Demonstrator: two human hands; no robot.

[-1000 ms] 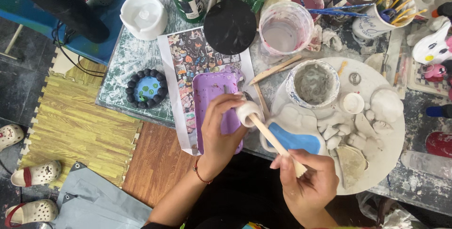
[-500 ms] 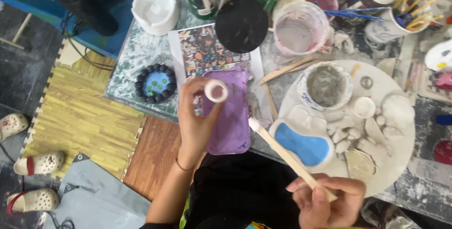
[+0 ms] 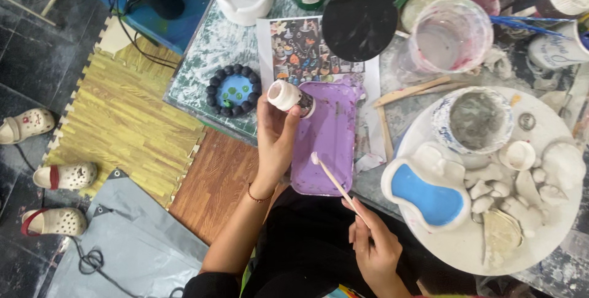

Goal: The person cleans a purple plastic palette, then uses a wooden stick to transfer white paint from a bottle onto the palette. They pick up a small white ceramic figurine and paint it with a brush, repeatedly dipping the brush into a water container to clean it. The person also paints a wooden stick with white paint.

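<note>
Over the purple tray (image 3: 328, 141): small paint bottle (image 3: 291, 97), white cap, dark label, lying tilted with the cap pointing left.
Left hand (image 3: 276, 141): fingers wrapped tight around the bottle.
Right hand (image 3: 377, 249): closed on a wooden stick (image 3: 337, 181), its pale tip touching the tray.
Beside the tray: blue-filled white mould (image 3: 429, 197) on a round board (image 3: 552, 236).

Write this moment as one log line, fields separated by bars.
left hand: holds small white bottle over purple tray | right hand: holds wooden stick, tip above tray | blue mold: on round white board
</note>
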